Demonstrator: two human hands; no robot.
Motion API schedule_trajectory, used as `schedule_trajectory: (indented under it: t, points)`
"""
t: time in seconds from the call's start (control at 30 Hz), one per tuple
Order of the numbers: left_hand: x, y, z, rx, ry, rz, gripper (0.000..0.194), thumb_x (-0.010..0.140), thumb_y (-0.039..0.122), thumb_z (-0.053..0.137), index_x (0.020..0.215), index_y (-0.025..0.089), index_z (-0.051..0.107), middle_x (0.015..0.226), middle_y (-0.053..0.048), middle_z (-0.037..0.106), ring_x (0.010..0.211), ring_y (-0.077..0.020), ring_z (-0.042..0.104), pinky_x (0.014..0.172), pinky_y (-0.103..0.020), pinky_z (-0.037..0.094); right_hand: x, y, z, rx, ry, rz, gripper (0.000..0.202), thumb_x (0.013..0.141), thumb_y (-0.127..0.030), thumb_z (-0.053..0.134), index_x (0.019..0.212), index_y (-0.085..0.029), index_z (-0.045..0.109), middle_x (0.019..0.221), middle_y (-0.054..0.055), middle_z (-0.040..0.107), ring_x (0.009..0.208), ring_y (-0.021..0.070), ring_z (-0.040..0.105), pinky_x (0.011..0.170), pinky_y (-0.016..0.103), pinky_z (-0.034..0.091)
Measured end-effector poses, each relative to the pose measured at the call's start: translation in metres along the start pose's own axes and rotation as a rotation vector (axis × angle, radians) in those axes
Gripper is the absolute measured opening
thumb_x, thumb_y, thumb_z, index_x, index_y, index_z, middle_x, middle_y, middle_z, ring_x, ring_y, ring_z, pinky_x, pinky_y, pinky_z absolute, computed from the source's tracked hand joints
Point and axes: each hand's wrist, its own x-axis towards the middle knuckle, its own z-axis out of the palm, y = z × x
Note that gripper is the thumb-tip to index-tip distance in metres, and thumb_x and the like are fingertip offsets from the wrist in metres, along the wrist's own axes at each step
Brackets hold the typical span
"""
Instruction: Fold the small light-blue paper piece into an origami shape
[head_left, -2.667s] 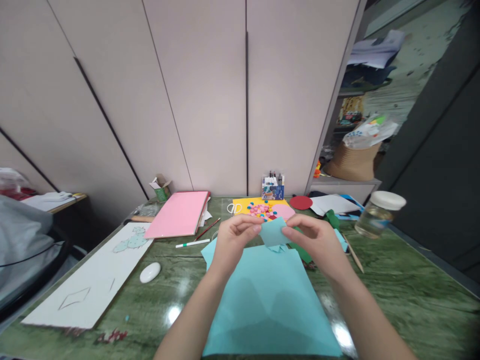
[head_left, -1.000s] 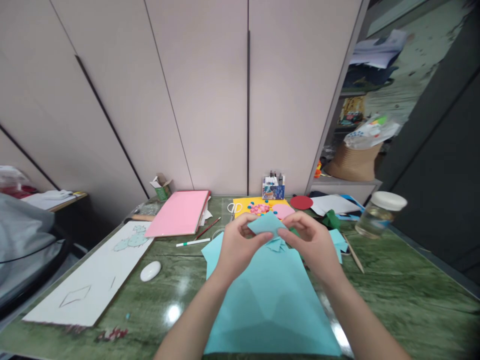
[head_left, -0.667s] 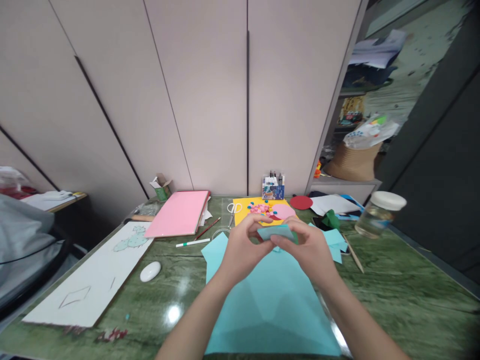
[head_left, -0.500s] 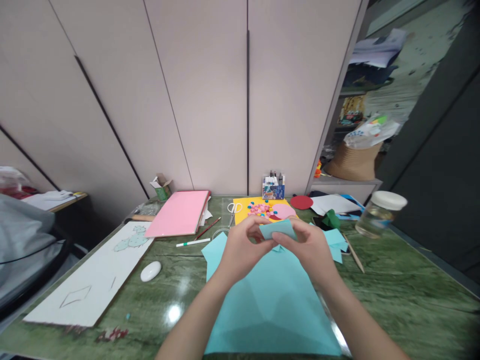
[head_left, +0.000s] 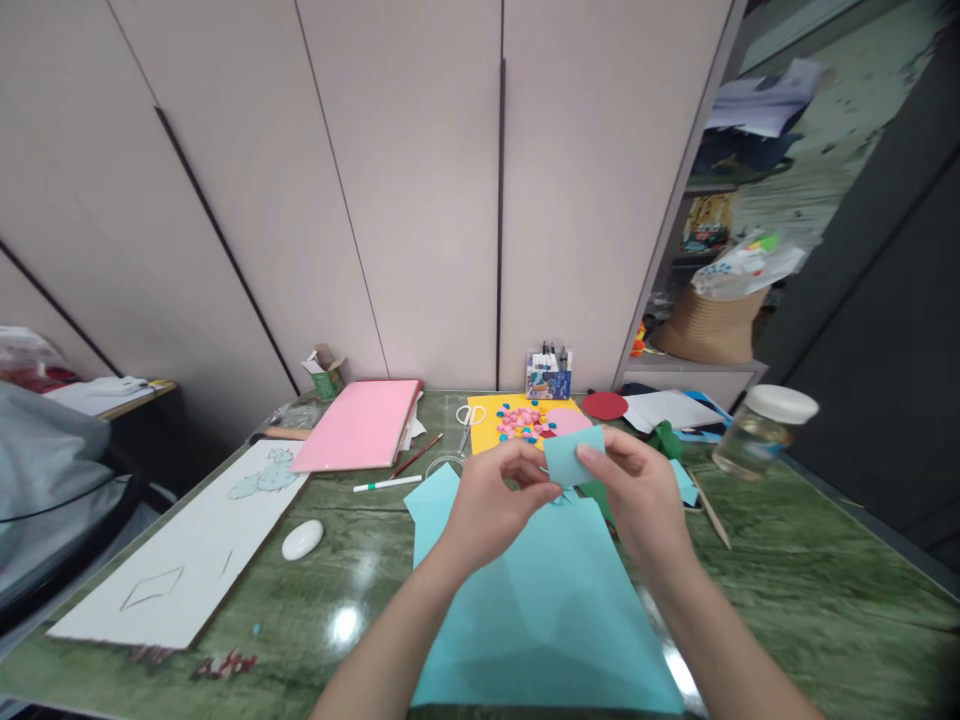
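the small blue paper piece (head_left: 574, 457) is hovering above the large blue sheet (head_left: 547, 610), my right hand (head_left: 652, 495) pinching it, my left hand (head_left: 499, 500) closing fingertips at its lower corner — uneven pulling could be creasing or tearing it.

Craft workspace, cluttered table (head_left: 825, 570) (green, marbled)

There are two paper circles, one red circle (head_left: 604, 405) and one pink circle (head_left: 568, 420); one small blue piece (head_left: 570, 459); one pair of scissors (head_left: 471, 416); one lidded jar (head_left: 761, 435); one marker (head_left: 388, 484); one straw hat (head_left: 709, 325). The small colored balls (head_left: 523, 423) are too crowded to count.
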Motion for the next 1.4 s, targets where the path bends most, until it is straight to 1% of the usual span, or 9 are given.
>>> schedule_trajectory:
  t: [0.23, 0.4, 0.5, 0.63, 0.83, 1.0, 1.1, 1.23, 1.4]
  points:
    - [0.001, 0.003, -0.001, -0.071, -0.061, 0.032, 0.020, 0.068, 0.012, 0.066, 0.085, 0.017, 0.055, 0.068, 0.002, 0.059, 0.068, -0.0121, 0.058, 0.065, -0.024, 0.044, -0.002, 0.002, 0.007, 0.006, 0.030, 0.012, 0.013, 0.076, -0.030, 0.064, 0.070, -0.020, 0.059, 0.067, -0.001, 0.056, 0.067, 0.0153, 0.052, 0.068, 0.028, 0.043]
    - [0.002, -0.004, 0.000, -0.120, 0.024, 0.022, 0.030, 0.068, 0.014, 0.068, 0.094, 0.018, 0.053, 0.064, 0.003, 0.060, 0.065, -0.0120, 0.058, 0.066, -0.024, 0.044, 0.000, -0.003, 0.006, -0.136, -0.033, 0.063, 0.017, 0.074, -0.034, 0.064, 0.081, -0.019, 0.064, 0.077, 0.001, 0.064, 0.074, 0.0179, 0.057, 0.067, 0.028, 0.045]
    - [0.002, -0.006, 0.001, -0.142, 0.022, 0.016, 0.030, 0.069, 0.014, 0.068, 0.094, 0.019, 0.052, 0.064, 0.004, 0.061, 0.064, -0.0115, 0.058, 0.065, -0.024, 0.043, 0.000, -0.005, 0.006, -0.226, -0.067, 0.102, 0.019, 0.070, -0.034, 0.068, 0.080, -0.018, 0.067, 0.076, 0.001, 0.067, 0.073, 0.0183, 0.058, 0.063, 0.027, 0.044]
    - [0.003, -0.005, 0.003, -0.140, 0.013, 0.047, 0.024, 0.071, 0.017, 0.066, 0.090, 0.019, 0.052, 0.066, 0.003, 0.060, 0.066, -0.0122, 0.057, 0.066, -0.024, 0.044, -0.001, 0.000, 0.008, -0.130, -0.021, 0.103, 0.020, 0.069, -0.033, 0.069, 0.082, -0.018, 0.069, 0.079, 0.002, 0.069, 0.073, 0.0186, 0.059, 0.064, 0.028, 0.045]
    - [0.002, -0.001, -0.002, -0.115, -0.008, 0.081, 0.027, 0.073, 0.019, 0.065, 0.096, 0.019, 0.053, 0.068, 0.001, 0.060, 0.069, -0.0133, 0.057, 0.070, -0.026, 0.044, 0.002, 0.005, 0.007, 0.100, 0.111, 0.133, 0.017, 0.066, -0.029, 0.073, 0.079, -0.018, 0.070, 0.078, 0.003, 0.071, 0.076, 0.0203, 0.062, 0.072, 0.032, 0.047]
    - [0.001, 0.000, -0.005, -0.082, -0.065, 0.091, 0.023, 0.076, 0.023, 0.061, 0.098, 0.019, 0.055, 0.072, -0.001, 0.060, 0.072, -0.0142, 0.057, 0.072, -0.027, 0.044, 0.005, 0.002, 0.003, 0.121, 0.085, 0.163, 0.019, 0.067, -0.027, 0.073, 0.083, -0.018, 0.070, 0.080, 0.004, 0.071, 0.079, 0.0215, 0.063, 0.076, 0.033, 0.047]
    - [0.002, -0.002, -0.001, -0.090, -0.087, 0.074, 0.028, 0.075, 0.024, 0.064, 0.100, 0.018, 0.054, 0.076, -0.002, 0.061, 0.077, -0.0157, 0.059, 0.074, -0.028, 0.044, 0.004, 0.001, 0.004, 0.101, 0.056, 0.161, 0.018, 0.066, -0.028, 0.073, 0.081, -0.018, 0.070, 0.080, 0.004, 0.071, 0.081, 0.0222, 0.063, 0.077, 0.034, 0.047]
    - [0.004, -0.005, 0.005, -0.139, -0.007, 0.045, 0.036, 0.071, 0.022, 0.067, 0.102, 0.019, 0.050, 0.071, 0.002, 0.060, 0.073, -0.0144, 0.058, 0.073, -0.028, 0.045, 0.002, 0.000, 0.009, 0.035, 0.036, 0.172, 0.018, 0.065, -0.031, 0.073, 0.077, -0.017, 0.070, 0.076, 0.004, 0.071, 0.075, 0.0213, 0.062, 0.071, 0.033, 0.048]
    - [0.003, -0.005, 0.007, -0.171, 0.042, 0.069, 0.031, 0.072, 0.018, 0.066, 0.097, 0.018, 0.049, 0.066, 0.003, 0.058, 0.068, -0.0124, 0.056, 0.072, -0.026, 0.043, 0.000, -0.001, 0.011, 0.015, 0.026, 0.179, 0.020, 0.066, -0.030, 0.072, 0.082, -0.018, 0.071, 0.080, 0.003, 0.070, 0.075, 0.0191, 0.061, 0.069, 0.030, 0.047]
